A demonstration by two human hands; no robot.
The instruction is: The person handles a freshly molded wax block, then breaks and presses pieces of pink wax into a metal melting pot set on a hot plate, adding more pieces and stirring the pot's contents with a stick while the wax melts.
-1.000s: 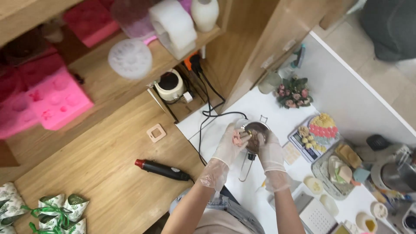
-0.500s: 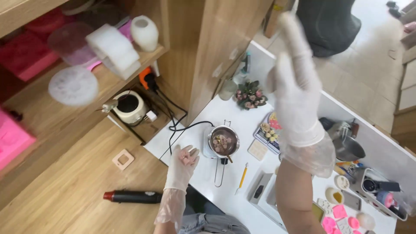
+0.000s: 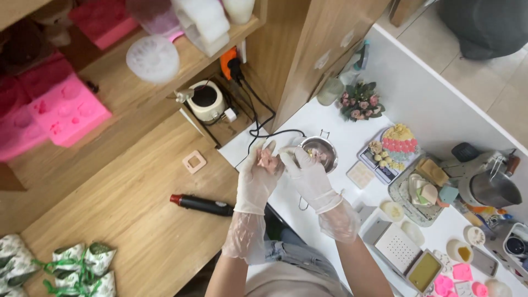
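Both my hands wear thin clear gloves. My left hand cups a small pinkish lump in its palm, just left of a small metal pot with a long handle on the white table. My right hand is beside it, fingertips pinching at the lump near the pot's rim. The pot holds pale pinkish pieces. What exactly the fingertips hold is too small to tell.
A black heat tool lies on the wooden counter. A cream melting pot with black cords sits behind. Pink moulds fill the shelf. Trays of soaps, a metal jug and small moulds crowd the table's right side.
My right hand, raised high near the camera half a second ago, has come back down to the lump in my left hand beside the pot.
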